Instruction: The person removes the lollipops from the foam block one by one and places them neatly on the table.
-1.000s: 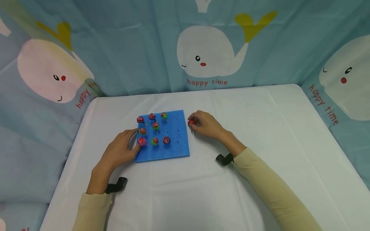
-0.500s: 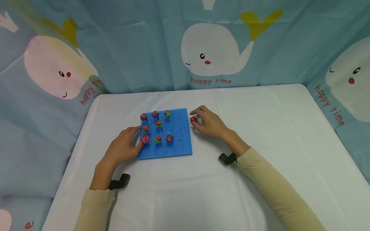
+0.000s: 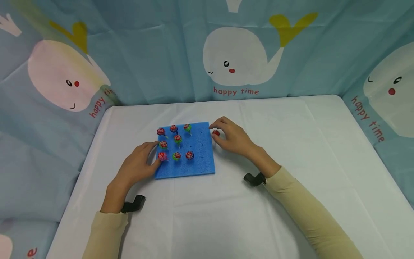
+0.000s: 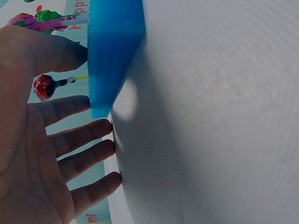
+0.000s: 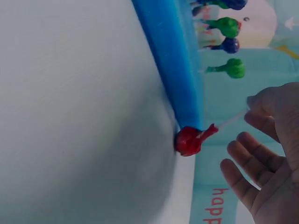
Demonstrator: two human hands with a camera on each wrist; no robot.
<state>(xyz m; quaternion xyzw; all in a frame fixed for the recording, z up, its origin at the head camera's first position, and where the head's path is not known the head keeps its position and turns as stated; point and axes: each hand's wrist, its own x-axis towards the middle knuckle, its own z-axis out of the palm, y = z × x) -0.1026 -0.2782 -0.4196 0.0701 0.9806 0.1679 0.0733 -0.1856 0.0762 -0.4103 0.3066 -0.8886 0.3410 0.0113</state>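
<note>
The wrapped lollipops (image 3: pixel 189 155) look glossy — the board (image 3: pixel 196 167) matt, speckled foam, the tablecloth (image 3: pixel 210 216) matt, lightly creased cloth.

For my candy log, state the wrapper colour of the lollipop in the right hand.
Red wrapper, seen best in the right wrist view.

Right hand (image 5: pixel 280 177): thumb and forefinger pinch the white stick (image 5: pixel 231 121); other fingers bare of it;
Red lollipop (image 5: pixel 188 141): just beside the blue board (image 5: pixel 176 60) (head toward the white tabletop (image 5: pixel 74 93));
Board: wrapped lollipops (image 5: pixel 229 27) rising from it.
</note>
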